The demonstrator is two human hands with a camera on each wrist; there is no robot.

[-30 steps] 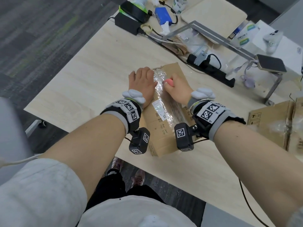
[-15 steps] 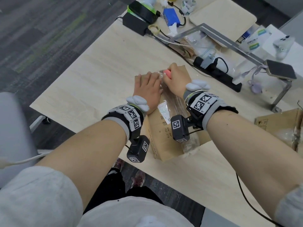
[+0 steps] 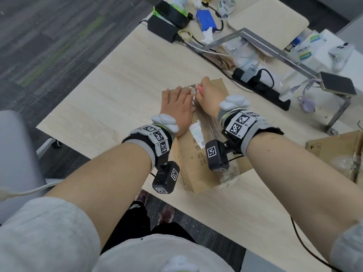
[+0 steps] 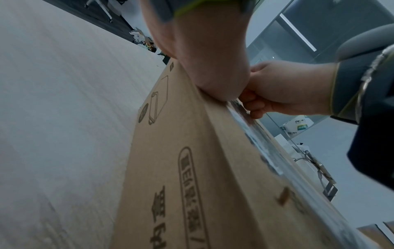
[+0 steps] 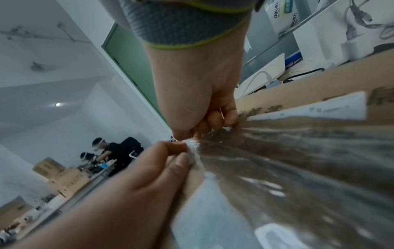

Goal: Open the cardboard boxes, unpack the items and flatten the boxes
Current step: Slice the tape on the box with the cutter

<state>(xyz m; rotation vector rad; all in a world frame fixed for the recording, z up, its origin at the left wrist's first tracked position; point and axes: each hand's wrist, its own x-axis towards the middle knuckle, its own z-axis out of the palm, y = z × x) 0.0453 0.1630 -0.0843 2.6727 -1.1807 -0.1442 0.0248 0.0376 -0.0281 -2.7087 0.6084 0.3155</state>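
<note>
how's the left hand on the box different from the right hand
The left hand lies flat with straight fingers, pressing the cardboard box; the right hand is curled into a fist around a pink tool. The left sits beside the clear tape; the right works at the tape's far end. Both touch the box top.

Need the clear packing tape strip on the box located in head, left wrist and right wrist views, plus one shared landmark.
Head: clear packing tape runs down the middle of the cardboard box top, between the left hand and right hand.
Left wrist: thin glossy strip along the box's upper right edge.
Right wrist: fills the lower right.
Shared landmark: the right hand's fist at the tape's far end.
</note>
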